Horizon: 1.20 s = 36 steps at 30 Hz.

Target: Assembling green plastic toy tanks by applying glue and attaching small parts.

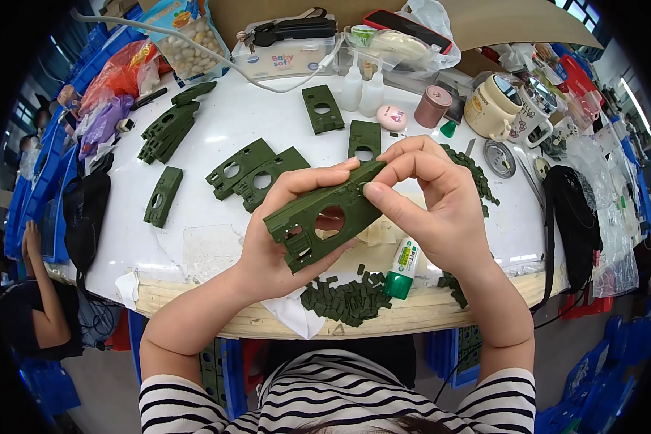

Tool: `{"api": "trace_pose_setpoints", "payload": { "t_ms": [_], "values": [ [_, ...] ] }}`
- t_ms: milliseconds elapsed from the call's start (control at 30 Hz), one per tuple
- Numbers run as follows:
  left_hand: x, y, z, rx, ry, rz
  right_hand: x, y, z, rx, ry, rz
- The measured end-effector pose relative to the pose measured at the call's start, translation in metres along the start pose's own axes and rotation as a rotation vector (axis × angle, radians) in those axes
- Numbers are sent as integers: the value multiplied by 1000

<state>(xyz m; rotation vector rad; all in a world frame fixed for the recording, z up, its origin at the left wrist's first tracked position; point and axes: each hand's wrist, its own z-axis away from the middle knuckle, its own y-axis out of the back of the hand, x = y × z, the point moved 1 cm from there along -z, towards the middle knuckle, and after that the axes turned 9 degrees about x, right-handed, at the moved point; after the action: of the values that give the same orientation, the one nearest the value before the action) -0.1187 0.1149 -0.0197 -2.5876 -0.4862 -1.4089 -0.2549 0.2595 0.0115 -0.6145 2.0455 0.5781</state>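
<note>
My left hand [257, 246] grips a dark green plastic model tank hull [305, 213] from its left side and underneath, tilted above the table. A large round hole and smaller openings pierce its top. At the hull's upper right end, my right hand [441, 210] pinches thumb and forefinger together against the surface; any small piece between them is hidden. Below the hands lies a heap of small green plastic pieces [347, 298], touching a white and green glue bottle [403, 269]. Similar hull parts lie beyond, including one [322, 123] at the back and one [163, 197] at left.
More small green pieces [476, 173] lie to the right. At the back stand two white squeeze bottles [372, 94], a pink canister [433, 106], mugs [490, 108] and a wipes pack [286, 58]. Black cloth bags [575, 217] hang at the table's sides. Another person's arm [43, 289] shows at far left.
</note>
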Motion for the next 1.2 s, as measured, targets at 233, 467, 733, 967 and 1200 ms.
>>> {"api": "trace_pose_setpoints", "payload": {
  "t_ms": [233, 467, 733, 967, 1200],
  "values": [
    [1, 0, 0, -10, -6, -13, 1, 2, 0, -5, 3, 9],
    [0, 2, -1, -25, 44, 53, 2, 3, -1, -6, 15, -18],
    [0, 3, -3, -27, 152, 194, -2, 3, -1, -44, -120, -175],
    [0, 4, -4, -54, 129, 177, -6, 2, 0, -45, -228, -285],
    [0, 4, -4, -51, 139, 190, -7, 2, 1, -46, -271, -327]
  ]
}}
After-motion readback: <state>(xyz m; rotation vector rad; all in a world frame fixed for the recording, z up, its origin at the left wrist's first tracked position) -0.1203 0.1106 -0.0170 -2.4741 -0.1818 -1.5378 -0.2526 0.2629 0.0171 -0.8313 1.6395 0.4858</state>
